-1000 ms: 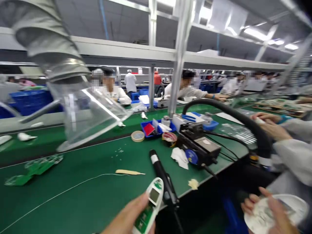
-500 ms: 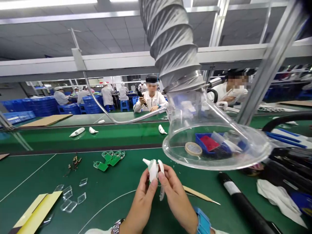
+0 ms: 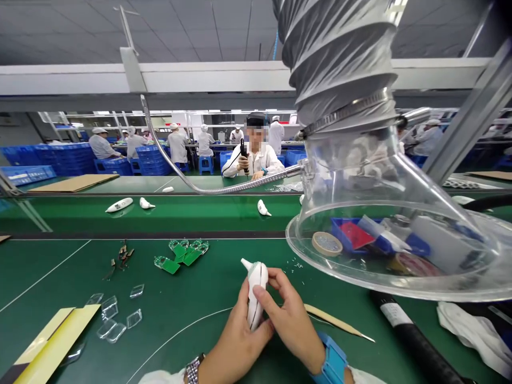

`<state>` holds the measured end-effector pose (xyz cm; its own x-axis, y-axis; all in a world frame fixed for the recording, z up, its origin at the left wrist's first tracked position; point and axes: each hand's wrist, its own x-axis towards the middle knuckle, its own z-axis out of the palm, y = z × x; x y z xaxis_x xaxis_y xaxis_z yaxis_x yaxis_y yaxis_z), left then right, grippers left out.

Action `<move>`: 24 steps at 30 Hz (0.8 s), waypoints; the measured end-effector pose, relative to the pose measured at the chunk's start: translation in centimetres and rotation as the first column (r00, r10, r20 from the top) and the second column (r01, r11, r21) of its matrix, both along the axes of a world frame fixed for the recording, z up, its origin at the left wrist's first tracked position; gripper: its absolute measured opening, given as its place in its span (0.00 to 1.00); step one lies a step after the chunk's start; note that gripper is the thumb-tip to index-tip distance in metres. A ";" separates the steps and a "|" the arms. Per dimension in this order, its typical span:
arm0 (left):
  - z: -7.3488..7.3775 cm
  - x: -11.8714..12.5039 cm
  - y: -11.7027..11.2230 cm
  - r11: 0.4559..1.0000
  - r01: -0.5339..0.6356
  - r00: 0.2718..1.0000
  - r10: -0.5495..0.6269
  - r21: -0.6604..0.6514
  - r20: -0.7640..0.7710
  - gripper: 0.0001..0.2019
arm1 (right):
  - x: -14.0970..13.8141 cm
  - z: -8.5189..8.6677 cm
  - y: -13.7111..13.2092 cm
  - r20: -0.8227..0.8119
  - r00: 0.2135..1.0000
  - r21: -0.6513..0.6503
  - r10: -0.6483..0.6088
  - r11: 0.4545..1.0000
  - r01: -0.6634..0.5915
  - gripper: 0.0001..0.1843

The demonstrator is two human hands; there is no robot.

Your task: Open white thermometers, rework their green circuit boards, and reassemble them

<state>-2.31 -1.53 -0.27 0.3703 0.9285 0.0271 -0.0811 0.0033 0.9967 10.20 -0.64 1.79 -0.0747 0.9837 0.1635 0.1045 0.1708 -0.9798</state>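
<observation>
A white ear thermometer (image 3: pixel 256 298) stands tilted upright between my two hands, its narrow probe tip pointing up and left. The two halves of its casing lie against each other, with a dark seam running down between them. My left hand (image 3: pixel 239 337) is closed around the lower left side. From the right, my right hand (image 3: pixel 294 319) grips the other half, thumb pressed on the front near the seam and fingers behind. A wooden-handled pointed tool (image 3: pixel 338 321) lies on the green bench just right of my right hand.
Green circuit boards (image 3: pixel 188 253), small clear plastic windows (image 3: pixel 109 308) and yellow strips (image 3: pixel 60 341) lie to the left. A clear extraction hood (image 3: pixel 388 288) hangs low at the right, above a tape roll (image 3: pixel 327 243). Beyond, more white thermometers (image 3: pixel 119 205) rest on the green belt; a co-worker (image 3: pixel 256 152) sits opposite.
The right casing half, held apart from the left one earlier, has been brought against it; the casing is now together. My head view has shifted, so the hood appears larger and farther right.
</observation>
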 end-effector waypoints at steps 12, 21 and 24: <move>-0.2 0.4 -0.6 0.974 0.208 0.906 -0.157 0.090 -0.393 0.23 | -0.3 1.0 2.2 -0.511 0.859 -0.324 0.026 0.920 -0.220 0.32; 1.3 0.0 -1.2 0.933 0.329 0.812 -0.203 0.143 -0.547 0.15 | -0.1 1.0 2.2 -0.541 0.833 -0.321 0.117 0.886 -0.333 0.34; 1.3 -0.1 -1.2 0.931 0.332 0.799 -0.191 0.154 -0.570 0.17 | 0.0 1.3 2.1 -0.553 0.824 -0.313 0.122 0.886 -0.342 0.33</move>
